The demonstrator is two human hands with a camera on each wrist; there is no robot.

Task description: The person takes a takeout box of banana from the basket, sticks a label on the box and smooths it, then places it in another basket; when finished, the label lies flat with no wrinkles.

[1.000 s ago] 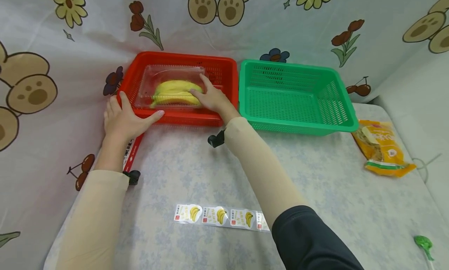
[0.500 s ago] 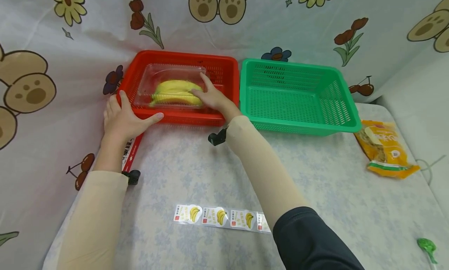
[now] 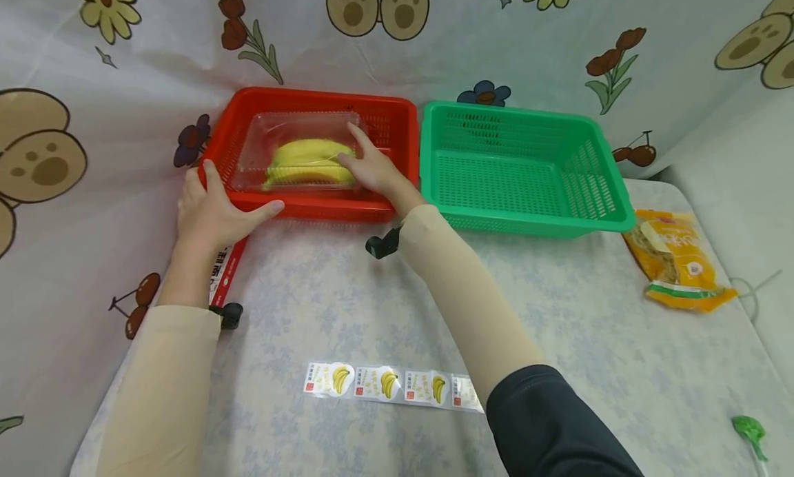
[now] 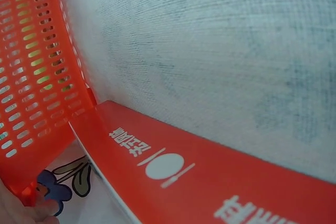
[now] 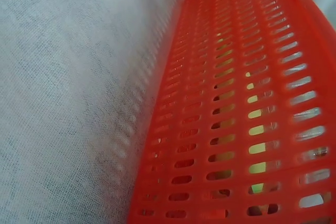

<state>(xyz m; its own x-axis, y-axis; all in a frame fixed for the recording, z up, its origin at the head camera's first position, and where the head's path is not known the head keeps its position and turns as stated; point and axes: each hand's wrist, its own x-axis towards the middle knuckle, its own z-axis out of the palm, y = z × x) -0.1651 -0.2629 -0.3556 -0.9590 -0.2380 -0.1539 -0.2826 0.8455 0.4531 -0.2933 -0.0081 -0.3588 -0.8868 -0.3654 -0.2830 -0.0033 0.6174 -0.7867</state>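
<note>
A clear plastic clamshell container (image 3: 263, 143) with yellow bananas (image 3: 310, 161) inside sits in the red basket (image 3: 322, 208). My right hand (image 3: 378, 170) holds the container's right end, its thumb and index finger showing over the lid and the other fingers mostly hidden. My left hand (image 3: 211, 211) rests on the basket's front left corner, thumb stretched along the front rim and fingers spread along the left side. In the left wrist view, fingertips (image 4: 26, 211) show low at the basket's edge. The right wrist view shows the basket's slotted wall (image 5: 236, 103) with yellow behind it.
A green basket (image 3: 527, 222) stands close to the red one's right. An orange snack bag (image 3: 679, 260) lies right of it. Banana stickers (image 3: 375, 384) lie on a strip in front. A red printed box (image 4: 173, 166) lies under my left wrist. A green-wrapped lollipop (image 3: 750, 432) is at lower right.
Both hands, the container and the red basket keep the same places relative to each other. Only the head view has shifted slightly.
</note>
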